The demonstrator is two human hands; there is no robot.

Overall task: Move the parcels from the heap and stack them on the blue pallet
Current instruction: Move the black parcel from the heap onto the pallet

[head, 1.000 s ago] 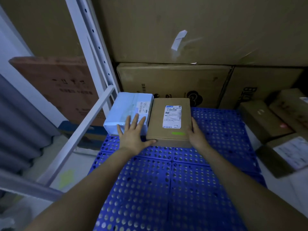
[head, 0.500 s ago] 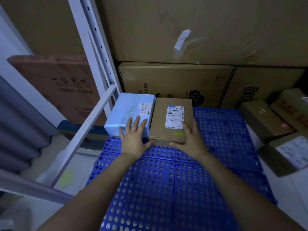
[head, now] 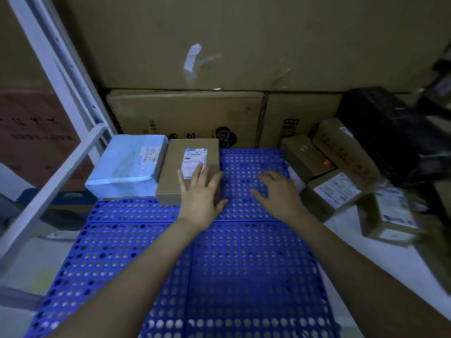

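Right hand (head: 278,192) off the brown parcel (head: 185,167), fingers spread over blue pallet (head: 219,264); left hand (head: 199,198) shifted onto that parcel, flat and open.

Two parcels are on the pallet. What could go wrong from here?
1. The blue parcel sits at the blue pallet's left edge and seems to overhang it; the left hand, resting on the brown box, could nudge it off by pushing sideways.
2. The heap boxes lie tilted; the right hand pulling one might shift others.
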